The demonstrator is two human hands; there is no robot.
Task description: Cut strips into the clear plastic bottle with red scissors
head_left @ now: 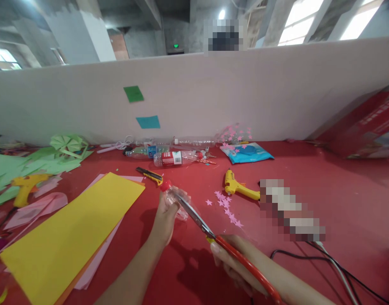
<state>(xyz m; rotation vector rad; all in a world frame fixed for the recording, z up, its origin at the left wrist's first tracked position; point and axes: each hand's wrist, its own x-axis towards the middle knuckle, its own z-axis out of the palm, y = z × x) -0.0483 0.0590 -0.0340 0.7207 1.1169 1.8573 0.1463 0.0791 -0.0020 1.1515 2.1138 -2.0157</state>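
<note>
My left hand (167, 214) is closed around a clear plastic bottle (182, 212) with a red cap (165, 185), held above the red table. My right hand (234, 258) grips a pair of scissors (197, 218) by its red handles. The blades reach up and left to the bottle, just below the cap. Whether they have cut into the plastic, I cannot tell. A yellow box cutter (151, 176) lies just beyond my left hand. Pink paper stars (226, 204) are scattered on the table to the right of the bottle.
Yellow paper (83, 233) lies over pink and orange sheets at left, near a yellow glue gun (27, 186). Another glue gun (237, 186), a blue packet (246, 153) and black cables (296, 255) are to the right. A labelled bottle (175, 158) lies near the white partition (188, 97).
</note>
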